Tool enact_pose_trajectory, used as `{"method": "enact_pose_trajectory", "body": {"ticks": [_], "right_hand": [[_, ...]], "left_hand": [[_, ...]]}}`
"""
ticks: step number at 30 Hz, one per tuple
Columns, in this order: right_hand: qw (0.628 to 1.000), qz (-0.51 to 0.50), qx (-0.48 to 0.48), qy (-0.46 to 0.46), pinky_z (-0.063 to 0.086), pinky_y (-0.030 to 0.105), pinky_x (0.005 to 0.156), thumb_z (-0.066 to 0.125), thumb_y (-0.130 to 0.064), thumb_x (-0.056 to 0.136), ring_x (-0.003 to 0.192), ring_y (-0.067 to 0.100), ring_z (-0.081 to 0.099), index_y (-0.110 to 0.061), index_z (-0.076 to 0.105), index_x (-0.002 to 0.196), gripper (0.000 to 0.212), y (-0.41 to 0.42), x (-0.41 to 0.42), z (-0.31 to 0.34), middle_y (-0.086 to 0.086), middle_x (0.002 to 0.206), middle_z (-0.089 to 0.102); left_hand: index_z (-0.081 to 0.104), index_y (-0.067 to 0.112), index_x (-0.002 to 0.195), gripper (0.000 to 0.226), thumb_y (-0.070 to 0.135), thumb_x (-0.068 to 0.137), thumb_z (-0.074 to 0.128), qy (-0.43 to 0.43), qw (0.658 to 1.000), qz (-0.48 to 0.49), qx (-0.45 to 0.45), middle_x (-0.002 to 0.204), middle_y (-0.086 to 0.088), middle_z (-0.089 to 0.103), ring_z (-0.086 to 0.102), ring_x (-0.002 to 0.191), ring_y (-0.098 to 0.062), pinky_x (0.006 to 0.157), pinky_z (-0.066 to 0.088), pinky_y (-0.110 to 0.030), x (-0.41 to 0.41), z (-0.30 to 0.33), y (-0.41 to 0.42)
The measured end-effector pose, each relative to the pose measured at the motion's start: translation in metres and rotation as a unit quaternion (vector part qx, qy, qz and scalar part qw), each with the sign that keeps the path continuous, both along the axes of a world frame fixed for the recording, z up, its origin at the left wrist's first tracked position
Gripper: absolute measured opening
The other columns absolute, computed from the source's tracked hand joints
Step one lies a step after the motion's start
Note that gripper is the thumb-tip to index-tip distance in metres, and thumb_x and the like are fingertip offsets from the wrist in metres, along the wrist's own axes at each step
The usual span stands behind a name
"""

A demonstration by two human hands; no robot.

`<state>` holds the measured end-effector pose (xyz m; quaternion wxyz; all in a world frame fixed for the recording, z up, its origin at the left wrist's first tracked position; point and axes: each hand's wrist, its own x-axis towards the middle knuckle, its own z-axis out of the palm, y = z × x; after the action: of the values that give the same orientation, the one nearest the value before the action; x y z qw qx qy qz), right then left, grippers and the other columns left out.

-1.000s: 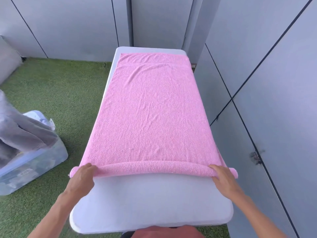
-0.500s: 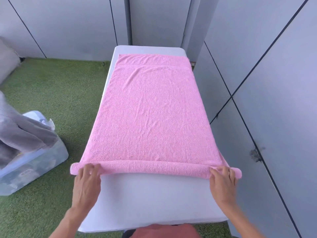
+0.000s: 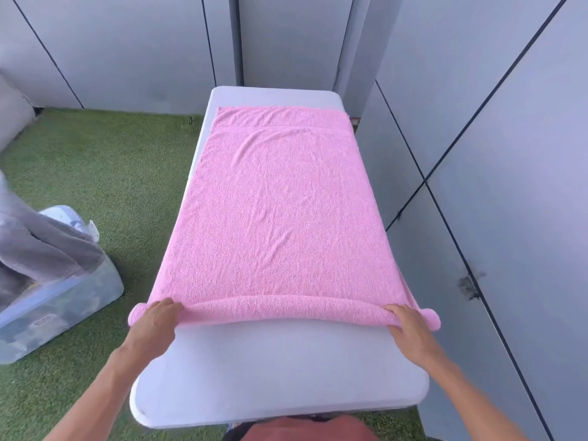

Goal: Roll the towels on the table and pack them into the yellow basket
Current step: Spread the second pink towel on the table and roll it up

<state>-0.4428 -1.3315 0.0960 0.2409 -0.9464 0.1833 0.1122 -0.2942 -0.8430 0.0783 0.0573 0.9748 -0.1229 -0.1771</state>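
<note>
Head view: a pink towel lies spread lengthwise on the white bench, covering most of its top and overhanging both long edges a little. Its near end is turned over into a thin roll running across the bench, the two roll ends sticking out past the bench sides. The left hand sits on the roll's left end, fingers curled over it. The right hand sits on the right end, fingers bent over the top and thumb tucked under the near side. Both hands hold the roll; neither is spread flat.

Progress, as judged: rolling is at an early stage. Only a turn or so is wound; nearly the whole length of the towel lies flat beyond the roll, up to its far hem. No yellow basket is in sight, so packing has not begun as far as can be seen.

To the left, on green turf, stands a clear plastic bin with grey cloth draped over it. Grey panelled walls close in the right and far sides.
</note>
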Motion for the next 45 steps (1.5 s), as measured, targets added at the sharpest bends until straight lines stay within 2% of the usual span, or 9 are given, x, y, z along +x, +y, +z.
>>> {"method": "enact_pose_trajectory", "body": {"ticks": [7,11,15,19,25,33,36,41,45], "right_hand": [[0.963,-0.129,0.231,0.057,0.043,0.026,0.084,0.075,-0.004,0.074,0.111,0.018,0.057,-0.023,0.065,0.109,0.041,-0.025,0.008,0.017,0.001,0.110,0.061],[0.985,-0.127,-0.050,-0.106,0.037,0.036,0.090,0.071,-0.007,0.079,0.106,0.028,0.051,-0.020,0.071,0.087,0.016,0.005,0.015,0.008,0.001,0.099,0.056],[0.975,-0.035,-0.182,-0.123,0.042,0.044,0.093,0.073,-0.017,0.079,0.109,0.029,0.047,-0.016,0.067,0.111,0.033,0.028,-0.016,-0.012,0.006,0.114,0.057],[0.983,0.032,-0.139,-0.112,0.038,0.046,0.103,0.076,-0.002,0.070,0.117,0.035,0.045,-0.001,0.057,0.122,0.056,0.017,-0.013,-0.026,0.013,0.121,0.052],[0.996,0.000,-0.088,-0.028,0.030,0.037,0.106,0.060,-0.004,0.086,0.119,0.032,0.043,-0.004,0.056,0.127,0.041,0.007,0.019,-0.017,0.011,0.119,0.056],[0.989,0.007,0.096,0.113,0.040,0.025,0.087,0.065,-0.019,0.087,0.109,0.013,0.053,-0.016,0.060,0.114,0.028,-0.012,0.006,0.018,-0.007,0.114,0.057],[0.986,-0.111,0.114,-0.039,0.038,0.027,0.084,0.073,-0.011,0.080,0.107,0.018,0.053,-0.017,0.064,0.107,0.029,-0.007,0.015,0.016,-0.002,0.107,0.057],[0.973,-0.056,-0.188,-0.119,0.038,0.043,0.091,0.071,-0.020,0.082,0.116,0.028,0.045,-0.024,0.071,0.091,0.010,0.026,-0.004,-0.007,0.001,0.115,0.054],[0.972,0.009,-0.219,-0.079,0.048,0.049,0.089,0.080,-0.031,0.069,0.118,0.032,0.040,-0.014,0.059,0.124,0.061,0.038,-0.029,-0.023,0.011,0.124,0.050]], "left_hand": [[0.064,0.011,0.113,0.023,0.010,0.091,0.059,0.115,0.981,0.090,-0.130,0.115,-0.008,0.063,0.060,0.098,-0.019,0.080,0.047,-0.026,0.025,0.026,0.001],[0.067,0.015,0.085,0.007,0.009,0.086,0.065,-0.117,0.984,0.092,-0.100,0.097,-0.010,0.054,0.050,0.088,-0.030,0.071,0.043,-0.042,0.008,0.021,-0.011],[0.061,0.004,0.106,0.029,-0.001,0.078,0.065,-0.213,0.974,0.009,-0.071,0.102,-0.012,0.053,0.050,0.086,-0.032,0.068,0.047,-0.046,-0.040,0.000,-0.016],[0.046,-0.006,0.131,0.068,-0.005,0.069,0.075,-0.174,0.982,-0.037,-0.058,0.122,-0.020,0.049,0.048,0.112,-0.040,0.097,0.043,-0.051,-0.041,-0.019,-0.013],[0.061,0.001,0.104,0.023,-0.009,0.083,0.059,-0.080,0.991,0.021,-0.101,0.103,-0.010,0.059,0.054,0.098,-0.035,0.078,0.046,-0.046,-0.001,-0.004,-0.021],[0.050,0.010,0.132,0.035,0.014,0.097,0.047,0.148,0.988,0.030,-0.027,0.132,-0.006,0.053,0.051,0.121,-0.022,0.094,0.038,-0.027,0.006,0.018,-0.006],[0.062,0.010,0.115,0.028,0.009,0.087,0.064,0.003,0.985,0.091,-0.147,0.116,-0.011,0.057,0.055,0.099,-0.030,0.078,0.044,-0.035,0.006,0.016,-0.005],[0.062,0.011,0.088,0.018,0.001,0.077,0.073,-0.223,0.969,-0.002,-0.108,0.090,-0.006,0.051,0.047,0.074,-0.028,0.059,0.044,-0.042,-0.027,0.002,-0.015],[0.049,-0.003,0.131,0.053,0.026,0.087,0.056,-0.211,0.972,-0.048,-0.092,0.127,-0.019,0.050,0.048,0.117,-0.039,0.099,0.037,-0.046,-0.054,-0.031,-0.012]]}}
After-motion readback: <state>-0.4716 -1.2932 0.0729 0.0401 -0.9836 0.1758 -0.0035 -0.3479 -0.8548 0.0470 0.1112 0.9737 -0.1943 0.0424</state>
